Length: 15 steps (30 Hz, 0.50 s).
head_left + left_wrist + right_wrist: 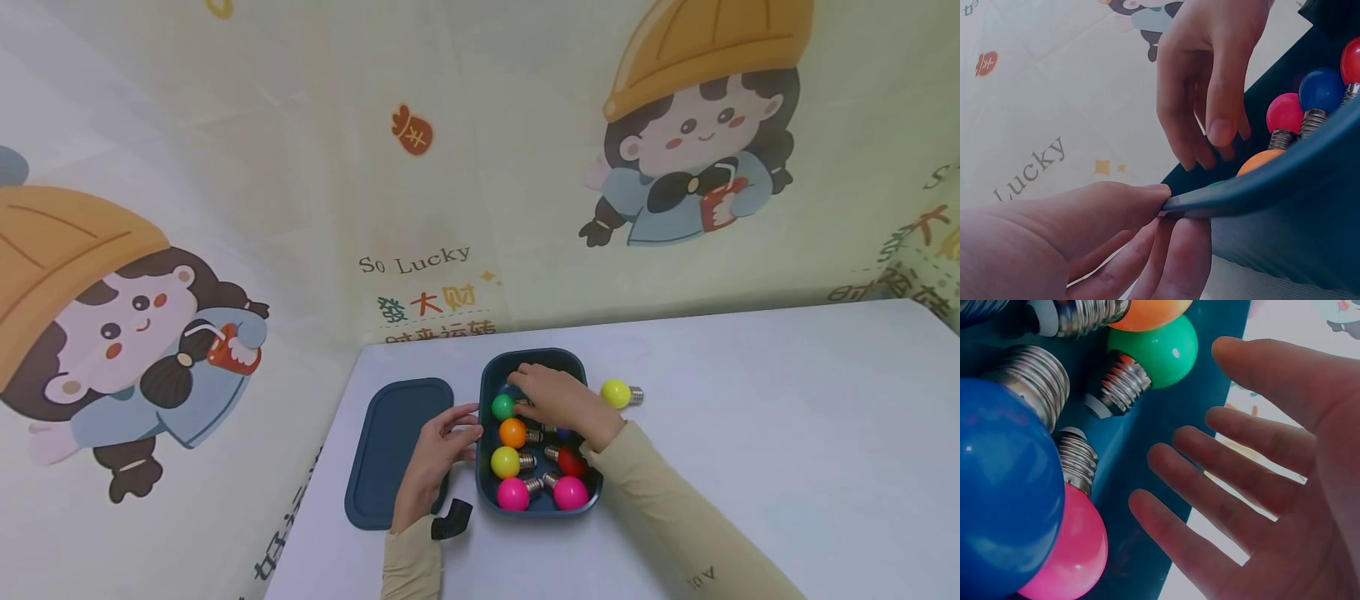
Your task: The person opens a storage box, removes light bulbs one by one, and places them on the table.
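A dark blue box (540, 514) holds several coloured light bulbs lying on their sides. At its left wall, my left hand (438, 454) pinches the rim, thumb above and fingers against the outer side. My right hand (566, 400) is inside the far part of the box, its fingers spread and holding nothing in the right wrist view. Nearest to it lies a green bulb (1160, 356); an orange bulb (513, 432), a yellow bulb (505, 462) and a pink bulb (513, 495) line the left side. Along the right are a blue bulb (1004, 487), a red bulb (573, 462) and more pink ones.
One yellow bulb (616, 393) lies on the white table (750, 433) just right of the box. A dark blue lid (397, 442) rests flat on the left, partly behind my left hand. Behind the table hangs a printed cloth (540, 275).
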### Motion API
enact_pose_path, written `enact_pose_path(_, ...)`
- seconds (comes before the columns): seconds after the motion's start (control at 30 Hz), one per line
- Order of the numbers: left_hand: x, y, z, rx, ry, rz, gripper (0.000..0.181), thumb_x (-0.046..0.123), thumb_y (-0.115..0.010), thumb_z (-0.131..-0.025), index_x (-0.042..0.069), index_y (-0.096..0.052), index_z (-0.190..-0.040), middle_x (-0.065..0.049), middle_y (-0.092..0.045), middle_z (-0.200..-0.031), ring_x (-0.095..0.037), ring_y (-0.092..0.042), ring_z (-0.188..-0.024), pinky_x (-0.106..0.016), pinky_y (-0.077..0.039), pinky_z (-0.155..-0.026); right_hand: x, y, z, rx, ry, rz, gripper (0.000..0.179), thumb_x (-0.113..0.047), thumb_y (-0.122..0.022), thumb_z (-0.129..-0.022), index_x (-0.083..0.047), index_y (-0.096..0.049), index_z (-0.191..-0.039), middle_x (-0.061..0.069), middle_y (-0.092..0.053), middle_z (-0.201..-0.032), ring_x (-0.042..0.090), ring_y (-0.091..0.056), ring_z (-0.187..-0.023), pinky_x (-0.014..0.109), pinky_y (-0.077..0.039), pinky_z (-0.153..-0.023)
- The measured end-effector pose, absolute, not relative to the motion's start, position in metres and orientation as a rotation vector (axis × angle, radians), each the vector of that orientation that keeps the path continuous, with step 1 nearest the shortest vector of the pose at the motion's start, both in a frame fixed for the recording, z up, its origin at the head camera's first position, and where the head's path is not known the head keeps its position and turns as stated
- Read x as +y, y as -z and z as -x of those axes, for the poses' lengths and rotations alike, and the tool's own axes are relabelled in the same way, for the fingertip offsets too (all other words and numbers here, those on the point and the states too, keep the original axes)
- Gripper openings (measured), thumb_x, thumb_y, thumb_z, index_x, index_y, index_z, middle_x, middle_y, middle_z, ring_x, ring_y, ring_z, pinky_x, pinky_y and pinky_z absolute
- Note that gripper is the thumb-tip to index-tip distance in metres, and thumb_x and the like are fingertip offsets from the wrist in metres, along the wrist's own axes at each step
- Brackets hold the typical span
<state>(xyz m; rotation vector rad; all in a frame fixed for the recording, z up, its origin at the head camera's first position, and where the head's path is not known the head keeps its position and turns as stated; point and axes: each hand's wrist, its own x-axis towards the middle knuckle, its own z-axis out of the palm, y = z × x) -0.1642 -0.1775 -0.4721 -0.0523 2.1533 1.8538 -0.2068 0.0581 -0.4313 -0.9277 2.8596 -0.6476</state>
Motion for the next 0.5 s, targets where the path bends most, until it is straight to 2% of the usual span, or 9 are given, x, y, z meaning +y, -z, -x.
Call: enact_pose_path(0.5,-0.178,0.472,0.165,2.163,-1.855,0.046,0.047,0.024,-0.072,-0.092,0.011,-0.059,-0.136,-0.009,-0.063,-0.114,-0.015,-0.064,-0.09,-0.026,-0.057,-0.071,0.049,0.44,0.218,2.833,0.597,0.948,0.036,-0.029,-0.069,-0.094,-0.005,-0.065,-0.122,0.009,-0.067,-0.107,0.02,-0.062,-0.091,0.039,-0.056,-0.09)
